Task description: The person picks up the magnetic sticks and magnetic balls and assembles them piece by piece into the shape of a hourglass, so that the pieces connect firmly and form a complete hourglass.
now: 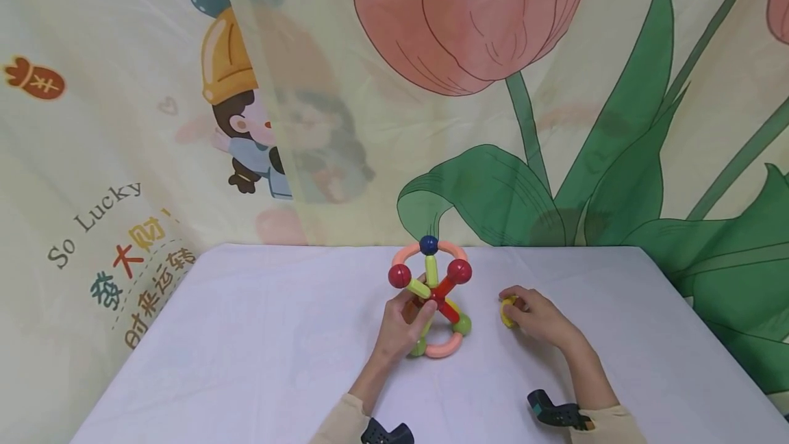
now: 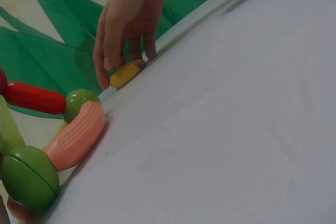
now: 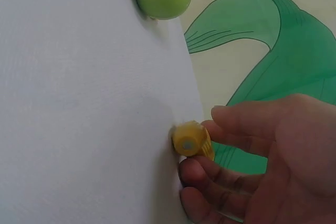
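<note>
A toy structure [image 1: 431, 297] of coloured rods and balls stands in the middle of the white table [image 1: 246, 341]: a blue ball on top, two red balls, a red rod, yellow-green rods, pink curved pieces and green balls [image 2: 29, 177] at the base. My left hand [image 1: 414, 312] grips it from the near side, fingers curled round a lower rod. To its right my right hand [image 1: 511, 308] pinches a short yellow piece [image 1: 507, 312] lying on the table. The right wrist view shows the yellow piece [image 3: 190, 139] end-on between thumb and fingers [image 3: 236, 121].
A printed cloth backdrop with a tulip and green leaves [image 1: 493, 197] hangs right behind the table's far edge. White tablecloth stretches to the left and right of the hands. Black wrist camera mounts [image 1: 555, 413] show at the bottom.
</note>
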{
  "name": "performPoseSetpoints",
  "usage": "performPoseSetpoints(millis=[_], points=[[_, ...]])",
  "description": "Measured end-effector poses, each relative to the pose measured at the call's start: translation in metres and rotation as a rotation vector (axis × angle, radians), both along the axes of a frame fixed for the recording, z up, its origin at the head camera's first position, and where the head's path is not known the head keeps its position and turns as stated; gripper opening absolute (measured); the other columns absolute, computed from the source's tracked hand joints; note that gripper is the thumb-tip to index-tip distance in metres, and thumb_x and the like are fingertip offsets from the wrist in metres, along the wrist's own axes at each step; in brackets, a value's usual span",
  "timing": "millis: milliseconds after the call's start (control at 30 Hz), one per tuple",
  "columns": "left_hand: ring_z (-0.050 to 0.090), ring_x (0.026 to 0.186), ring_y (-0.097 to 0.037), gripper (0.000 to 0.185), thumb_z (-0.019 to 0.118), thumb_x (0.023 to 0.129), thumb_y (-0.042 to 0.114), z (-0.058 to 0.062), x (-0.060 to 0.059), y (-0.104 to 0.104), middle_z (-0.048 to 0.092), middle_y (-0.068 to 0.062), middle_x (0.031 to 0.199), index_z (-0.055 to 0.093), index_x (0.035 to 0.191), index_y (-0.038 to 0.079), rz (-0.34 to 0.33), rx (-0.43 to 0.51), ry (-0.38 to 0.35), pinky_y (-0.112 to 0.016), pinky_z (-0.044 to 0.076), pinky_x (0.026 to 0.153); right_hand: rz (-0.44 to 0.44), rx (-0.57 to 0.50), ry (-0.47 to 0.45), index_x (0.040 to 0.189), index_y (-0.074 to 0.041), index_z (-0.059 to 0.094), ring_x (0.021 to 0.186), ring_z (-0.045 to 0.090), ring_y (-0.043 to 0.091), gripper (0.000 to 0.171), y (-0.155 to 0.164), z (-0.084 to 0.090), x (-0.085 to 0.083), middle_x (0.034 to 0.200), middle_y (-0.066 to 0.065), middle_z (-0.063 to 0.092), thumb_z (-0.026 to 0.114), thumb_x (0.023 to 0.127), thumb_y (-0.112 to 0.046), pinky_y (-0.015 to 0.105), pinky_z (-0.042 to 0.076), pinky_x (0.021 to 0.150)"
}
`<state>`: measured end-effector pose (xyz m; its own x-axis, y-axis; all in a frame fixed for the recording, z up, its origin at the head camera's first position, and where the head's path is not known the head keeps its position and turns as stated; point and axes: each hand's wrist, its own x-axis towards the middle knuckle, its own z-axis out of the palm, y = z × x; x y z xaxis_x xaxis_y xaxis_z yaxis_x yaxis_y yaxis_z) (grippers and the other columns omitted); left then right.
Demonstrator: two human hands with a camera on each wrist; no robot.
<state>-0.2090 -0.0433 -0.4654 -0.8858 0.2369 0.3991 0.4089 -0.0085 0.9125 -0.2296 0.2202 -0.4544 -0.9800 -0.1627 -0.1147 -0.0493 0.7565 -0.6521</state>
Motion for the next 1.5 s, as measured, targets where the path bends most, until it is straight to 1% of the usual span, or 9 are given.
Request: performPoseSetpoints(millis=[167,300,500,633,733,867,1000,1233,1500], points=[[0.061,0.110,-0.019,0.050,0.046,0.094,0.003,0.002,0.003,0.001,0.061,-0.020,0.123,0.035,0.142,-0.002,0.051,-0.019,0.063,-0.025,0.048,0.095,-0.024,-0.004,0.010,0.117,-0.003,0.056,0.082,0.049,0.021,0.028,0.000,-0.001,0.001,0.093,0.012,0.052,0.057,0.091,-0.015,0.029,0.044,0.063],[0.057,0.118,-0.030,0.051,0.040,0.096,0.002,0.004,0.005,0.004,0.056,-0.022,0.130,0.027,0.145,-0.002,0.074,-0.043,0.134,-0.022,0.047,0.095,-0.037,0.015,0.024,0.110,-0.005,0.055,0.080,0.047,0.021,0.023,-0.001,-0.002,0.001,0.090,0.012,0.048,0.059,0.090,-0.014,0.029,0.041,0.062],[0.057,0.117,-0.027,0.046,0.040,0.097,0.000,0.005,0.004,0.007,0.049,-0.021,0.138,0.031,0.143,-0.002,0.080,-0.058,0.192,-0.022,0.048,0.093,-0.020,0.031,0.072,0.102,-0.006,0.053,0.077,0.047,0.020,0.015,0.001,-0.004,0.001,0.083,0.008,0.050,0.058,0.088,-0.009,0.029,0.039,0.064],[0.051,0.124,-0.029,0.050,0.040,0.098,0.002,0.002,0.002,0.008,0.043,-0.017,0.145,0.028,0.146,0.000,0.090,-0.091,0.200,-0.020,0.046,0.095,-0.026,-0.001,0.090,0.103,-0.005,0.050,0.079,0.051,0.020,0.017,0.004,-0.003,-0.001,0.087,0.009,0.054,0.058,0.088,-0.009,0.029,0.042,0.067],[0.051,0.124,-0.027,0.055,0.044,0.098,0.005,-0.006,-0.001,0.010,0.041,-0.012,0.147,0.023,0.149,0.006,0.094,-0.091,0.163,-0.021,0.047,0.095,-0.039,-0.057,0.092,0.108,-0.005,0.046,0.086,0.054,0.022,0.022,0.004,0.001,-0.001,0.097,0.012,0.056,0.058,0.090,-0.010,0.030,0.046,0.070],[0.048,0.128,-0.019,0.071,0.058,0.092,0.014,-0.018,-0.007,0.014,0.040,-0.001,0.148,0.019,0.151,0.022,0.116,-0.115,0.064,-0.025,0.045,0.100,-0.042,-0.137,0.123,0.116,-0.002,0.045,0.095,0.055,0.026,0.029,0.003,0.007,-0.002,0.108,0.018,0.056,0.058,0.091,-0.010,0.031,0.049,0.073],[0.045,0.131,-0.014,0.077,0.064,0.090,0.028,-0.020,-0.007,0.018,0.039,0.005,0.146,0.017,0.150,0.032,0.147,-0.138,-0.020,-0.030,0.043,0.103,-0.037,-0.176,0.169,0.118,-0.001,0.045,0.097,0.057,0.028,0.031,0.003,0.011,-0.002,0.112,0.020,0.056,0.058,0.092,-0.011,0.031,0.050,0.075],[0.046,0.131,-0.016,0.072,0.057,0.094,0.027,-0.020,-0.007,0.020,0.044,-0.001,0.144,0.012,0.151,0.033,0.125,-0.140,-0.039,-0.034,0.041,0.105,-0.057,-0.175,0.217,0.122,-0.003,0.045,0.104,0.055,0.030,0.034,0.000,0.016,-0.003,0.115,0.017,0.056,0.058,0.093,-0.015,0.042,0.050,0.086],[0.044,0.130,-0.018,0.074,0.056,0.094,0.025,-0.022,-0.005,0.020,0.044,-0.002,0.140,0.009,0.150,0.037,0.100,-0.177,-0.051,-0.035,0.040,0.106,-0.015,-0.172,0.318,0.128,-0.007,0.048,0.108,0.056,0.027,0.041,-0.005,0.023,0.002,0.119,0.012,0.058,0.060,0.093,-0.024,0.039,0.049,0.089]])
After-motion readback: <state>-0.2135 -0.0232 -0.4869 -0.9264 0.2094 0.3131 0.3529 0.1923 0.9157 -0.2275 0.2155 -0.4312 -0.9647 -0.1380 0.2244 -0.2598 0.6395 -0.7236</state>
